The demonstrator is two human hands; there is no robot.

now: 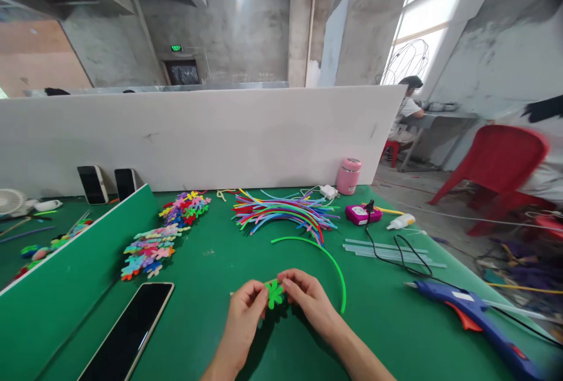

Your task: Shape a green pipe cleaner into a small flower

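Observation:
Between my two hands is a small bright green pipe-cleaner flower (274, 294) with several looped petals. My left hand (247, 310) pinches its left side between thumb and fingers. On the other side, my right hand (310, 302) has its thumb and fingertips closed at the flower's upper right edge. A thin pale stick seems to pass behind the flower, mostly covered by my fingers. Just beyond my right hand, a single green pipe cleaner (332, 258) lies curved on the green table (211, 322).
A bundle of coloured pipe cleaners (281, 211) lies ahead. Finished flowers (152, 246) are heaped at left, near a phone (132, 331) and green divider (88, 246). At right are a blue glue gun (466, 305), its cord, clear glue sticks (391, 252) and a pink jar (349, 177).

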